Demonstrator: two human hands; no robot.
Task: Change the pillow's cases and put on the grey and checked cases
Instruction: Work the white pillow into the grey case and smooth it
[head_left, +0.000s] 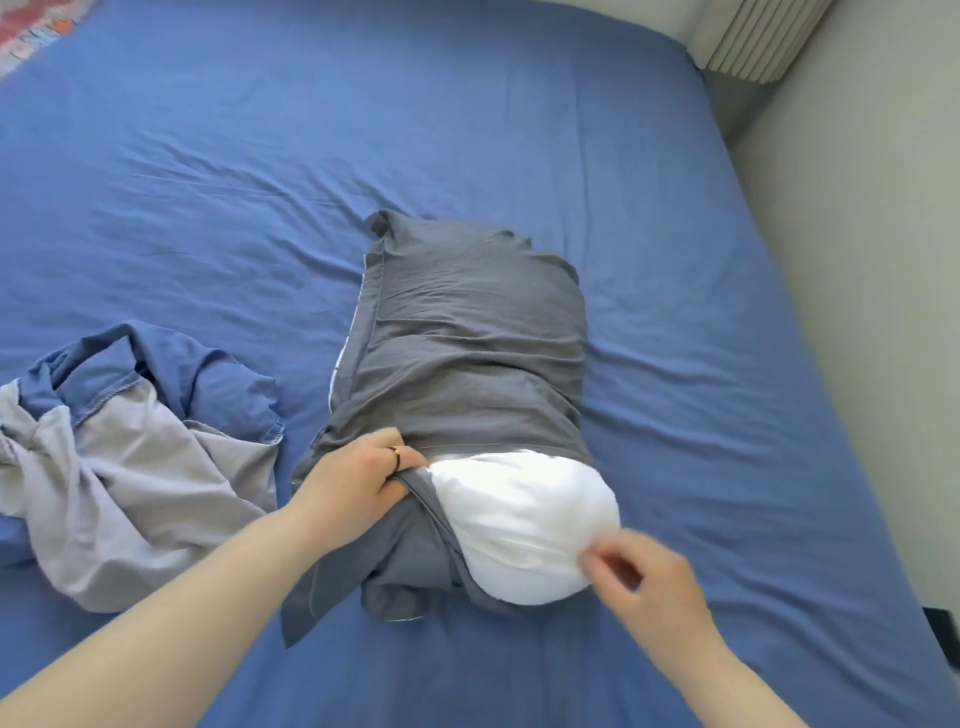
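Head view, looking down on a bed (519, 130) with a blue sheet. We find the pillow (524, 519) lying mid-bed, its long axis running from near to far. The grey case (467, 332) covers the far part. The near end is bare white and bulges out toward the near right.

The left hand (348, 483) sits at the near-left side of the pillow, just where grey cloth meets white. Its fingers are curled and pressed together, gripping the hem of the case mouth. A dark ring (396, 453) shows on one finger. Loose grey cloth is bunched below this hand, toward the near side.

The right hand (644, 587) is at the near-right tip of the bare end and is blurred. Its fingers appear drawn in toward the thumb, but we cannot tell whether they pinch the pillow or hold nothing.

We judge the step in hand to be drawing the case over the uncovered end. The relation that matters is that the bare end lies nearward and rightward of the hem, so the pull should run along the long axis toward the near side. The left hand is the nearer to the hem, and the right hand is placed to tuck in the corner.

An old case (130, 467), blue and pale grey, lies crumpled at near left, well apart. We see no checked case.
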